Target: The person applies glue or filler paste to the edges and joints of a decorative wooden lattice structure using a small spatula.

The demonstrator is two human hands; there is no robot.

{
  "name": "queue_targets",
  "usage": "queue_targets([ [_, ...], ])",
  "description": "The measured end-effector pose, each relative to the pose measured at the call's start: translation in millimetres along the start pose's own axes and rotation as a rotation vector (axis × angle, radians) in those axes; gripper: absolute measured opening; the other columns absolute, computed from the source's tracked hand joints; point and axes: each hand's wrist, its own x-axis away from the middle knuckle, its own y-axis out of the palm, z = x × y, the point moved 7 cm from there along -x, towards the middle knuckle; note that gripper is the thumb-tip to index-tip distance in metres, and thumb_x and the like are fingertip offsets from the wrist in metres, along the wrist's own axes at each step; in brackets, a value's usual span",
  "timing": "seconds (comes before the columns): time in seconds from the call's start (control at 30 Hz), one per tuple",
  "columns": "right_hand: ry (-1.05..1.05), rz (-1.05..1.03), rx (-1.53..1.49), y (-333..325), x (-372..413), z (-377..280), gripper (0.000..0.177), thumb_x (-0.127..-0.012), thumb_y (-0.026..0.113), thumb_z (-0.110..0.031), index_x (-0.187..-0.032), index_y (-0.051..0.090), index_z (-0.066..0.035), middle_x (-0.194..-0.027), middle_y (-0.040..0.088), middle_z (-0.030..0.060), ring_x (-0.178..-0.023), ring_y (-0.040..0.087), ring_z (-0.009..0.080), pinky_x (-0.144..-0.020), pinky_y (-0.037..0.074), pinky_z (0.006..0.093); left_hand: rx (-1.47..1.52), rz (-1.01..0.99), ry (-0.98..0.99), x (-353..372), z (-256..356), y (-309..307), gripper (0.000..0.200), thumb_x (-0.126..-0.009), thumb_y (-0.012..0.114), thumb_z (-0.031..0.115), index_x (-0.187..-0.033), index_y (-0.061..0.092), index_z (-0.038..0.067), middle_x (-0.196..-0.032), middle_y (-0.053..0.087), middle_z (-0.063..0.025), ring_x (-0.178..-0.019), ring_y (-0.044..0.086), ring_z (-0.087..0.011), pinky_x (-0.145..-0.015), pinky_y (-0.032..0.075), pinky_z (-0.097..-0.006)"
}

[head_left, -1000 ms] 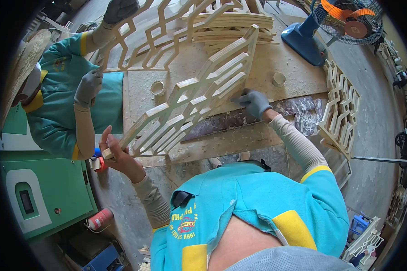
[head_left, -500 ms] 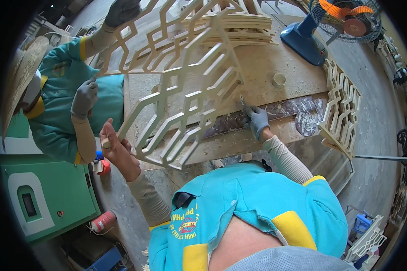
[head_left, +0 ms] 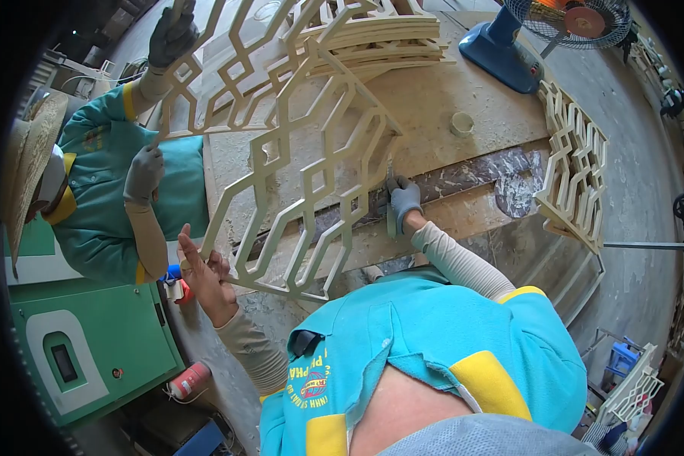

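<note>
A pale wooden lattice panel [head_left: 308,182] stands tilted over the work table [head_left: 425,102]. My bare left hand [head_left: 207,277] grips its lower left corner, with some fingers stretched. My right hand [head_left: 404,199], in a grey glove, is closed round a thin tool [head_left: 391,216] whose narrow tip points up near the panel's right side. A dark plank [head_left: 471,185] with white smears lies along the table beside my right hand. A small round cup [head_left: 461,124] stands on the table, beyond that hand.
Across at the left, a co-worker in grey gloves [head_left: 144,173] holds another lattice panel [head_left: 239,68]. Stacked frames [head_left: 380,42] lie at the back, a blue-based fan [head_left: 501,53] at back right, more lattices [head_left: 574,167] at the right edge. A green machine [head_left: 91,342] stands lower left.
The panel has turned to face me more openly, its lower edge further right. My right hand has moved left with the tool. The co-worker's panel has shifted left.
</note>
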Motion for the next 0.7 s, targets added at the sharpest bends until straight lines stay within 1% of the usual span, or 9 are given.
queue_targets([
  [0.1, 0.049, -0.073, 0.015, 0, 8, -2, 0.018, -0.095, 0.058, -0.016, -0.096, 0.062, 0.001, -0.069, 0.057, 0.0058, -0.047, 0.057, 0.0178, -0.043, 0.047, 0.0321, 0.006, -0.012, 0.031, 8, 5, 3, 0.052, -0.094, 0.059, 0.048, -0.127, 0.053, 0.008, -0.060, 0.039, 0.0044, -0.046, 0.032, -0.0012, -0.039, 0.024, -0.0188],
  [0.17, 0.149, -0.176, -0.042, -8, 32, -37, 0.018, -0.094, 0.059, -0.017, -0.098, 0.063, 0.001, -0.068, 0.058, 0.0062, -0.047, 0.057, 0.0175, -0.044, 0.046, 0.0307, 0.023, -0.025, 0.034, 14, 9, 5, 0.049, -0.095, 0.060, 0.046, -0.126, 0.054, 0.008, -0.062, 0.039, 0.0050, -0.046, 0.032, -0.0008, -0.039, 0.022, -0.0184],
  [0.27, 0.261, -0.281, -0.076, -22, 48, -60, 0.025, -0.088, 0.062, -0.018, -0.099, 0.064, 0.005, -0.074, 0.066, 0.0152, -0.065, 0.064, 0.0224, -0.061, 0.048, 0.0369, 0.007, -0.047, 0.122, 25, 23, 15, 0.044, -0.097, 0.058, 0.041, -0.126, 0.056, 0.008, -0.063, 0.039, 0.0055, -0.047, 0.034, 0.0000, -0.039, 0.024, -0.0171],
  [0.37, -0.139, -0.151, 0.343, -53, 6, -64, 0.024, -0.087, 0.062, -0.015, -0.107, 0.065, -0.001, -0.070, 0.064, 0.0166, -0.062, 0.064, 0.0263, -0.062, 0.049, 0.0387, -0.037, -0.051, 0.217, 44, 37, 26, 0.036, -0.099, 0.056, 0.033, -0.124, 0.057, 0.007, -0.065, 0.039, 0.0063, -0.048, 0.036, 0.0006, -0.039, 0.025, -0.0168],
  [0.4, -0.468, -0.001, 0.535, -61, 20, -104, 0.034, -0.085, 0.060, -0.009, -0.118, 0.065, -0.013, -0.080, 0.063, 0.0174, -0.069, 0.065, 0.0313, -0.067, 0.051, 0.0409, -0.053, -0.052, 0.244, 49, 39, 28, 0.033, -0.100, 0.055, 0.029, -0.124, 0.057, 0.006, -0.066, 0.039, 0.0065, -0.048, 0.035, 0.0008, -0.039, 0.025, -0.0169],
  [0.5, -0.528, 0.072, 0.917, -65, 31, -133, 0.042, -0.086, 0.058, -0.006, -0.124, 0.064, -0.022, -0.091, 0.062, 0.0151, -0.080, 0.063, 0.0321, -0.072, 0.050, 0.0417, -0.117, 0.002, 0.315, 61, 41, 28, 0.027, -0.100, 0.053, 0.021, -0.122, 0.058, 0.006, -0.066, 0.038, 0.0069, -0.049, 0.034, 0.0013, -0.039, 0.024, -0.0171],
  [0.53, -0.582, 0.096, 0.937, -65, 32, -137, 0.044, -0.084, 0.058, -0.004, -0.123, 0.065, -0.025, -0.091, 0.061, 0.0145, -0.081, 0.062, 0.0330, -0.072, 0.050, 0.0422, -0.104, 0.027, 0.307, 66, 42, 29, 0.025, -0.096, 0.055, 0.021, -0.116, 0.060, 0.007, -0.069, 0.050, 0.0048, -0.049, 0.032, -0.0006, -0.043, 0.023, -0.0177],
  [0.6, -0.692, 0.143, 0.975, -61, 34, -142, 0.050, -0.081, 0.057, -0.001, -0.122, 0.066, -0.030, -0.092, 0.059, 0.0133, -0.082, 0.060, 0.0348, -0.072, 0.050, 0.0432, -0.124, 0.041, 0.319, 69, 40, 28, 0.024, -0.096, 0.054, 0.020, -0.116, 0.061, 0.007, -0.069, 0.049, 0.0050, -0.050, 0.033, -0.0008, -0.043, 0.024, -0.0176],
  [0.7, -0.804, 0.194, 0.992, -54, 32, -146, 0.059, -0.077, 0.057, 0.003, -0.125, 0.063, -0.032, -0.091, 0.058, 0.0131, -0.081, 0.060, 0.0335, -0.071, 0.050, 0.0436, -0.121, 0.034, 0.328, 71, 33, 25, 0.024, -0.096, 0.054, 0.019, -0.115, 0.061, 0.007, -0.069, 0.047, 0.0051, -0.050, 0.035, -0.0011, -0.043, 0.026, -0.0176],
])
